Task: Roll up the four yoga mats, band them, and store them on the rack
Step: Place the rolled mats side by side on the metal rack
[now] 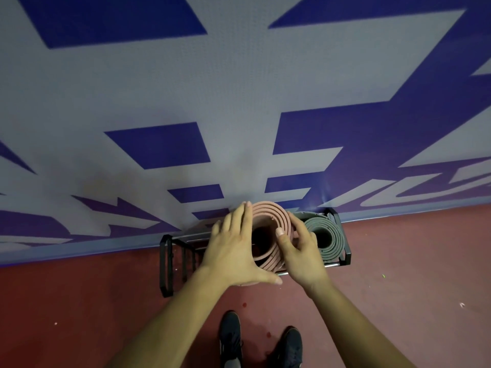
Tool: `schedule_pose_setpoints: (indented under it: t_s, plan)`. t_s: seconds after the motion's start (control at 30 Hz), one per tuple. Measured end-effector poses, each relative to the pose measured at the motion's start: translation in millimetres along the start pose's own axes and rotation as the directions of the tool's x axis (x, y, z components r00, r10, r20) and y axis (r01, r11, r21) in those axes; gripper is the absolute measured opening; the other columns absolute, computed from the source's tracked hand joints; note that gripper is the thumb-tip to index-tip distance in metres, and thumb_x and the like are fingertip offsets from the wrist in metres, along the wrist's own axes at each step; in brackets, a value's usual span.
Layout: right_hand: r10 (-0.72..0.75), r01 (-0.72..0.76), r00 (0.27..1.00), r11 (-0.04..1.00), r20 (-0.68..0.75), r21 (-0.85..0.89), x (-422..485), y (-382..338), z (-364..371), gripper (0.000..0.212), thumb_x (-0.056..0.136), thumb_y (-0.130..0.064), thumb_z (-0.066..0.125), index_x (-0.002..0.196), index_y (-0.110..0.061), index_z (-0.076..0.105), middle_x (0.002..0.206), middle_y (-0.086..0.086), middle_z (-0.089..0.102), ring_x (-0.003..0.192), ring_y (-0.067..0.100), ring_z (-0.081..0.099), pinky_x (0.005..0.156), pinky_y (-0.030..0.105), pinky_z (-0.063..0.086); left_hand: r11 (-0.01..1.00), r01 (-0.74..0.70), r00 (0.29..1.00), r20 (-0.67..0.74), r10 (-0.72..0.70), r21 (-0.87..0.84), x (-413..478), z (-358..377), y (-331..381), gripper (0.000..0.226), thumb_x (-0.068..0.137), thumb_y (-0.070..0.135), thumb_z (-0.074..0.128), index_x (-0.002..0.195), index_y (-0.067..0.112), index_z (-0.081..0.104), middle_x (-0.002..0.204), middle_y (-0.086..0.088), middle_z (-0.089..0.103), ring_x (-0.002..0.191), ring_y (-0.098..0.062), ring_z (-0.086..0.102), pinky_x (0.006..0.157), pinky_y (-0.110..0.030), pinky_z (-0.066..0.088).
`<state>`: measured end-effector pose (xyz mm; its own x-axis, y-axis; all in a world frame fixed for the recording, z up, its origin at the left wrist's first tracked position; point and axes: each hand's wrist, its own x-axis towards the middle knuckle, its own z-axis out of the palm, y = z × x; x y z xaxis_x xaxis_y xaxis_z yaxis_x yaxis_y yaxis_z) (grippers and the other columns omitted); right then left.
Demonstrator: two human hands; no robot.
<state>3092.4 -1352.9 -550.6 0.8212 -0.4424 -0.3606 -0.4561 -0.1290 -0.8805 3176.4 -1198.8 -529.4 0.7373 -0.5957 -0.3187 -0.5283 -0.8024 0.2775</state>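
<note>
Both hands' grip clasps the pink mat [268, 216], standing upright, spiral end facing up, in the rack [170, 251].

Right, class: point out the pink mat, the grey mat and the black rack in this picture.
pink mat [268, 212], head view, on the top of its rolled spiral end.
grey mat [332, 248], head view, on the coiled layers of its end.
black rack [166, 261], head view, on its left end frame.

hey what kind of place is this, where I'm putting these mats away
Probably a gym or fitness studio: rolled yoga mats, a pink mat and a grey mat, stand in a black rack on a red sports-type floor beside a wall with bold blue graphics.
</note>
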Motion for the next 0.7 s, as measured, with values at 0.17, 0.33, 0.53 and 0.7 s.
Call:
schedule_pose_setpoints:
  t_s: [0.17, 0.33, 0.53, 0.7]
  plan:
    - [-0.018, 0.008, 0.996, 0.995, 0.093, 0.103, 4.1, 0.9, -6.6, 0.047, 0.101, -0.041, 0.059, 0.147, -0.039, 0.051, 0.133, 0.011, 0.06, 0.127, 0.025, 0.057, 0.111, 0.052, 0.045, 0.99, -0.034, 0.999, -0.025, 0.03, -0.139, 4.2, -1.1, -10.3, 0.131, 0.054, 0.079, 0.059, 0.158, 0.026, -0.002, 0.162, 0.009, 0.015, 0.146, -0.018, 0.028, 0.112, -0.036, 0.035]
    - [-0.106, 0.104, 0.976, 0.994, 0.189, 0.022, 5.6, 6.6, -27.3, 0.087, 0.073, -0.052, 0.088, 0.146, -0.048, 0.042, 0.138, -0.01, 0.041, 0.126, -0.005, 0.049, 0.113, 0.031, 0.042, 0.966, -0.086, 0.996, 0.001, 0.089, -0.245, 6.7, -7.5, -33.1, 0.118, 0.058, 0.069, 0.064, 0.159, 0.037, 0.012, 0.161, 0.015, 0.029, 0.143, -0.01, 0.034, 0.104, -0.021, 0.027]
    - [-0.193, 0.345, 0.824, 0.917, 0.533, -0.201, 38.1, 4.3, -35.0, 0.138, 0.048, -0.063, 0.095, 0.157, -0.054, 0.011, 0.167, -0.02, 0.011, 0.152, -0.008, 0.007, 0.121, 0.017, 0.016, 0.956, -0.238, 0.963, 0.083, 0.255, -0.173, 21.9, -16.6, -42.9, 0.113, 0.059, 0.067, 0.072, 0.154, 0.046, 0.016, 0.155, 0.021, 0.039, 0.136, -0.002, 0.04, 0.101, -0.021, 0.037]
    - [-0.253, 0.419, 0.828, 0.873, 0.501, -0.251, 44.3, 5.2, -32.5, 0.121, 0.052, -0.053, 0.098, 0.154, -0.032, 0.036, 0.142, -0.018, 0.042, 0.132, -0.014, 0.037, 0.107, 0.005, 0.031, 0.962, -0.233, 0.966, 0.079, 0.245, -0.139, 26.3, -26.1, -48.1, 0.113, 0.063, 0.068, 0.076, 0.157, 0.041, 0.019, 0.156, 0.02, 0.037, 0.138, -0.004, 0.039, 0.106, -0.022, 0.034]
